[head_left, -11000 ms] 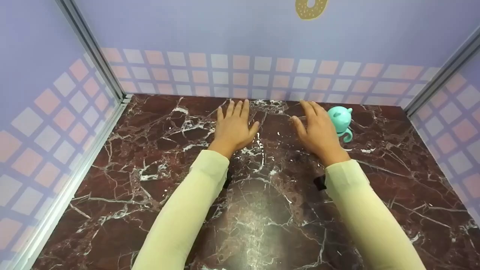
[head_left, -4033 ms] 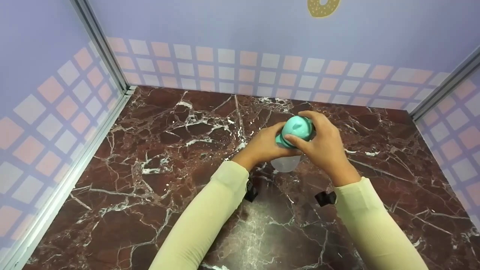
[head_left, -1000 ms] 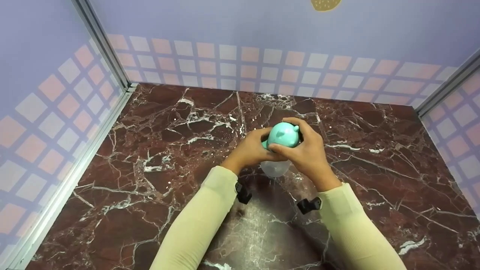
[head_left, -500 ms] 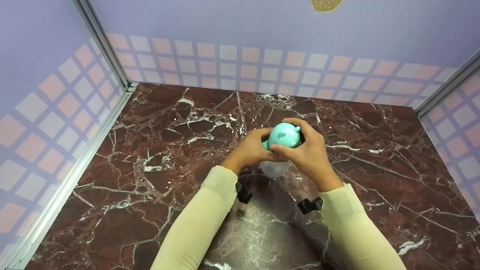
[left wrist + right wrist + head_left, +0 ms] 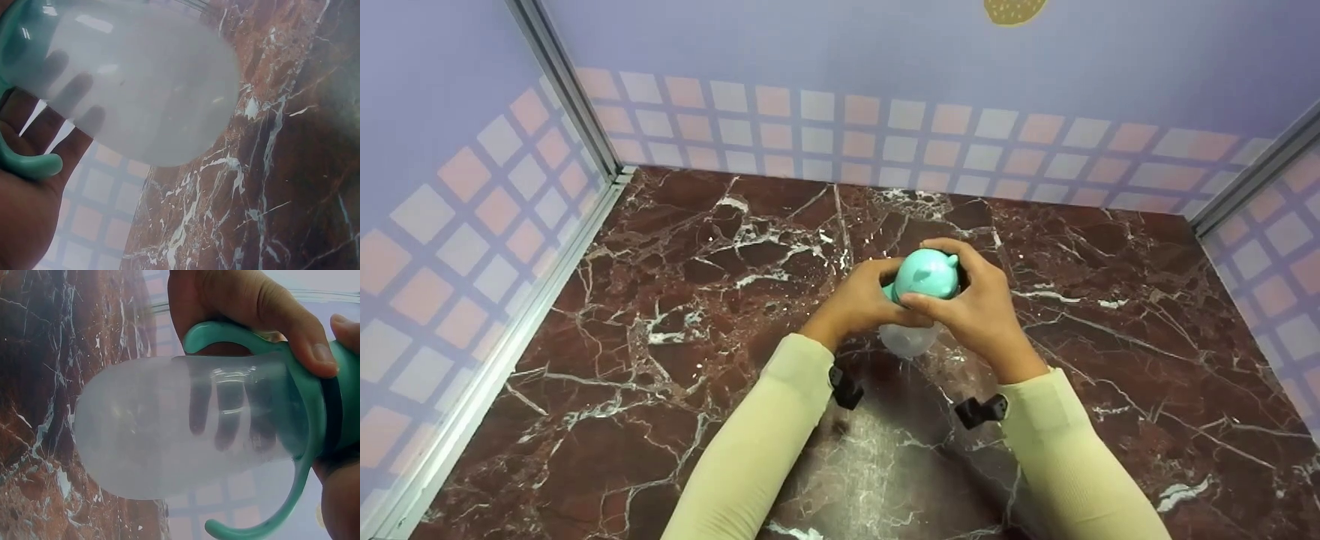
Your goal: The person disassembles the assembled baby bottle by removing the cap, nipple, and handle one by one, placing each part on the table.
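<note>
Head view shows my left hand (image 5: 864, 300) wrapped round the translucent bottle (image 5: 909, 341) near its green handles (image 5: 225, 331), my right hand (image 5: 982, 311) gripping the turquoise lid (image 5: 928, 274); I hold it all above the marbled table (image 5: 660, 420).

Lilac walls (image 5: 780, 37), pink and white squares (image 5: 862, 109), grey corner strips (image 5: 560, 75), veined dark red surface (image 5: 607, 420)
</note>
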A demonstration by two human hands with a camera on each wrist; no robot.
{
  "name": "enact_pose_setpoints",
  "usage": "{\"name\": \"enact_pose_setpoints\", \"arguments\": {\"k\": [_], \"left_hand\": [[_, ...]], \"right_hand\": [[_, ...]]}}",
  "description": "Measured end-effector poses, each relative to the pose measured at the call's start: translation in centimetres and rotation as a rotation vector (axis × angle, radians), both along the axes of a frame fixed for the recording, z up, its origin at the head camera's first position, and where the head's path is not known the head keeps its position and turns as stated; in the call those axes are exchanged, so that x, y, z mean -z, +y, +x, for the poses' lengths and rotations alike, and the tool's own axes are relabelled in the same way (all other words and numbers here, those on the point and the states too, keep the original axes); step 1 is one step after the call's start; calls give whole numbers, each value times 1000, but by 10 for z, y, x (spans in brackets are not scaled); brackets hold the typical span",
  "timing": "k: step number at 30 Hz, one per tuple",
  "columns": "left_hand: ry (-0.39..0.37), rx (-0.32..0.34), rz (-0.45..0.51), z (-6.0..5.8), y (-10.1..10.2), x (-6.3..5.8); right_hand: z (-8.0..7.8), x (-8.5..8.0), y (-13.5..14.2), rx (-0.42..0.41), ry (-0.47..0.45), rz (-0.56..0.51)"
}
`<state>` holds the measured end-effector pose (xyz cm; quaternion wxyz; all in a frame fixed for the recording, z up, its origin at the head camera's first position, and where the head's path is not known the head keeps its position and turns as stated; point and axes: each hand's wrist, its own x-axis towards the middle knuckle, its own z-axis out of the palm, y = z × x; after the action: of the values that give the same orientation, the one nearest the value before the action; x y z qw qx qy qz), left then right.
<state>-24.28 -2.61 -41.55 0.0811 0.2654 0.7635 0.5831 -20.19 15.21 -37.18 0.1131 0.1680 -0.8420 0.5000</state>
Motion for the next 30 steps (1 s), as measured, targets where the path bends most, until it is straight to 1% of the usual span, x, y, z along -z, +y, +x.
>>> {"name": "enact_pose_setpoints", "arguments": {"k": [6,11,13,17,18,23,24,27,30], "left_hand": [[-17,26,-1,0,-1,-2],[-52,52,-12,0,-2,-4],[-71,75,-11,1,-2,-6],[-107,118,-9,3,-2,-12],[-116,128,-6,6,-2,-16],[-148,165,-3,14,-3,-28],[-146,172,-1,14,-3,-28],[-143,179,-4,11,-3,-22],[-133,182,-5,5,-1,-14]], "right_hand": [[-1,-1,3,-53,-30,-57],[0,-3,7,-138,-38,-88],[0,-5,10,-172,-54,-89],[1,-8,15,-226,-97,-104],[1,-8,16,-235,-105,-105],[0,-7,19,-265,-131,-113],[0,-7,20,-270,-132,-111],[-1,-6,22,-292,-122,-103],[-1,-7,23,-318,-104,-98]]}}
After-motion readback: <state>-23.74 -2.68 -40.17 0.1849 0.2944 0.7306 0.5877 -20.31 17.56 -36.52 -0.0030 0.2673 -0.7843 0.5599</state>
